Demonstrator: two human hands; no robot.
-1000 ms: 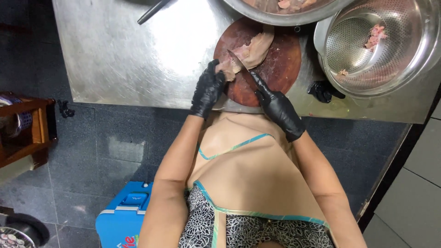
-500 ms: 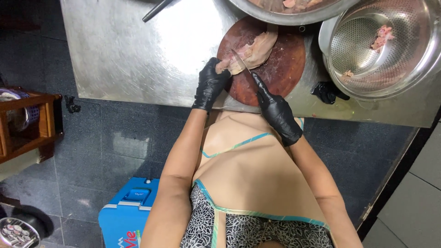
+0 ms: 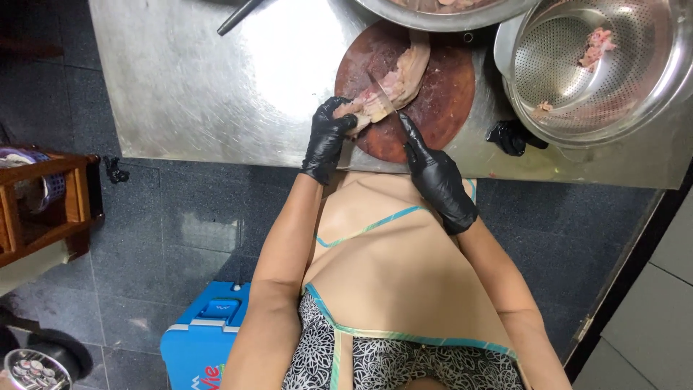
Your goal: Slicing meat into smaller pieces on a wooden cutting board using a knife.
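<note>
Your left hand (image 3: 328, 141) is pinning the strip of raw meat (image 3: 393, 83) on the round wooden board (image 3: 440, 101) on the steel counter (image 3: 216, 87), grip closed on its near end, while your right hand (image 3: 433, 173) is gripping the knife (image 3: 386, 105) tightly, its blade resting on the meat.

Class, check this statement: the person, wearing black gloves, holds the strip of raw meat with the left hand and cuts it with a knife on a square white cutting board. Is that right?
Not quite. The cutting board is round and reddish-brown, not square and white, as the head view shows. The rest holds: the black-gloved left hand grips the strip of raw meat, and the right hand works the knife across it.
</note>
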